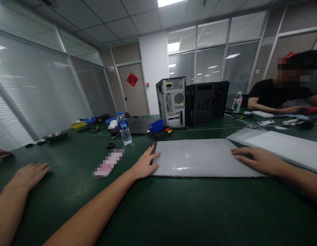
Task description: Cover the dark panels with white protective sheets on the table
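Observation:
A flat whitish panel (194, 159) with a thin dark rim, like the backlight of a monitor, lies flat on the green table (173, 212) in front of me. At its left end, my left hand (146, 162) rests with fingers spread, fingertips on the surface near the dark strip along that edge. My right hand (255, 160) lies over the right end, its fingers stretched out toward the middle of the panel. Both hands look open, and neither is wrapped round anything. My right palm covers part of the panel's right edge.
Beyond the panel stand a computer case (172, 102) and black monitor housings (203, 104). White sheets (284, 147) lie at right. A water bottle (124, 129) and phone (109, 164) are left. Another person's hand (28, 176) rests far left; a person (281, 92) sits across.

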Tool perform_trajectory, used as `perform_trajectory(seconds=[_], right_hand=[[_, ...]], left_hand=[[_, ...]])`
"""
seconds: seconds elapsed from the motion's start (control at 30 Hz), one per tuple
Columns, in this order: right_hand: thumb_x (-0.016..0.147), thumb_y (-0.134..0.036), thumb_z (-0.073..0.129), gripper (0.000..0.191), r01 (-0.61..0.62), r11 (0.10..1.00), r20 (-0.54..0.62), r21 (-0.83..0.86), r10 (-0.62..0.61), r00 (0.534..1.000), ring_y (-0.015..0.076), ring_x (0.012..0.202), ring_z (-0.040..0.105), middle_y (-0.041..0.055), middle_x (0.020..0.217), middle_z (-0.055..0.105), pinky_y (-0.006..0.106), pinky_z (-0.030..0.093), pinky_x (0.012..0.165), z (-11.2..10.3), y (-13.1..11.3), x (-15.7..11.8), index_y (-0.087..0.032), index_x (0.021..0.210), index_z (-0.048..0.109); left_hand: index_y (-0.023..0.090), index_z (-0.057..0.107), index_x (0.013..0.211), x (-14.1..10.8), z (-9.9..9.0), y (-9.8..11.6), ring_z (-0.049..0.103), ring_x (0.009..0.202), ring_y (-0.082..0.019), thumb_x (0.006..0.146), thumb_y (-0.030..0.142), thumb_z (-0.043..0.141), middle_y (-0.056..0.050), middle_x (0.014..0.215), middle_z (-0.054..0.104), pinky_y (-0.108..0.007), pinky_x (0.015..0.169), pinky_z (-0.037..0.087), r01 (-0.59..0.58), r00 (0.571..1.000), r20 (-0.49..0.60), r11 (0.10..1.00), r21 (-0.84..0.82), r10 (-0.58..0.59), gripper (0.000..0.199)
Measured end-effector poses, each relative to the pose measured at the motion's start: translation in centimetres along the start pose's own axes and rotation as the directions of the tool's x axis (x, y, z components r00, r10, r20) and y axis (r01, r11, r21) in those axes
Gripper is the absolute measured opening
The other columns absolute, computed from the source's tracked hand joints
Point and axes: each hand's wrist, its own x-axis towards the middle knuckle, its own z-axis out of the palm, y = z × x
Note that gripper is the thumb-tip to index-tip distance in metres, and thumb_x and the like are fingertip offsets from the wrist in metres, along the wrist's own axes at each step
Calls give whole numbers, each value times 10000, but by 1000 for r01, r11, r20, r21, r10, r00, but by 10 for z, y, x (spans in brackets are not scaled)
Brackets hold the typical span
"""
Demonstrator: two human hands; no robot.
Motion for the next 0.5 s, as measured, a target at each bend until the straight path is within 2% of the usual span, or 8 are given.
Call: perform_trajectory(seconds=[0.03,0.1,0.17,0.23,0.3,0.37,0.47,0.5], right_hand=[[931,-662,383,642,17,1000,16,15,-17,1000,297,1299,496,58,1455,518,476,405,1089,1,0,0,-254,1390,571],[935,-665,369,660,30,1000,-5,7,-30,1000,312,1369,420,56,1508,458,489,350,1133,2,0,2,-259,1431,529],[940,-662,340,673,-5,998,-76,-64,0,997,356,1413,345,81,1534,418,542,274,1162,1,5,6,-235,1418,547],[958,-621,300,663,-65,980,-161,-187,35,986,373,1425,315,116,1523,427,576,198,1177,-2,21,10,-198,1385,578],[971,-560,275,643,-137,940,-244,-312,60,968,354,1412,339,147,1492,459,571,172,1177,-4,51,12,-166,1379,578],[955,-552,285,662,-250,890,-323,-381,125,938,361,1382,373,182,1480,459,584,242,1133,-3,92,12,-145,1409,542],[880,-677,330,780,-428,833,-386,-350,288,876,422,1374,358,215,1488,433,614,368,1010,4,158,11,-155,1425,527],[851,-733,326,820,-479,823,-387,-305,352,852,443,1338,399,215,1468,459,625,393,972,8,176,11,-179,1417,539]], left_hand=[[239,518,1447,0,-2,-2,139,1518,-309,899,453,547,-86,1657,149,-492,1216,150,-54,998,15,998,18,54,588],[253,566,1406,0,-6,-5,213,1505,-284,955,463,453,-67,1627,264,-488,1215,162,-138,990,36,990,37,137,510],[222,612,1361,1,-9,-7,366,1446,-262,983,472,389,-86,1545,436,-451,1195,248,-163,986,35,986,44,162,505],[199,680,1274,2,-11,-9,493,1359,-255,987,472,380,-97,1440,568,-420,1148,340,-155,988,1,986,69,155,497],[200,741,1147,3,-12,-9,571,1278,-258,982,466,391,-92,1357,642,-407,1099,403,-132,989,-51,986,99,138,469],[205,756,1057,3,-11,-9,616,1215,-262,972,457,417,-83,1307,677,-398,1056,442,-101,988,-109,989,109,112,430],[213,727,1072,2,-9,-9,646,1162,-260,971,444,422,-76,1273,695,-390,1017,470,-73,982,-165,993,97,88,395],[214,715,1096,1,-9,-10,651,1151,-256,976,440,411,-76,1265,699,-387,1009,475,-73,982,-169,993,92,88,397]])
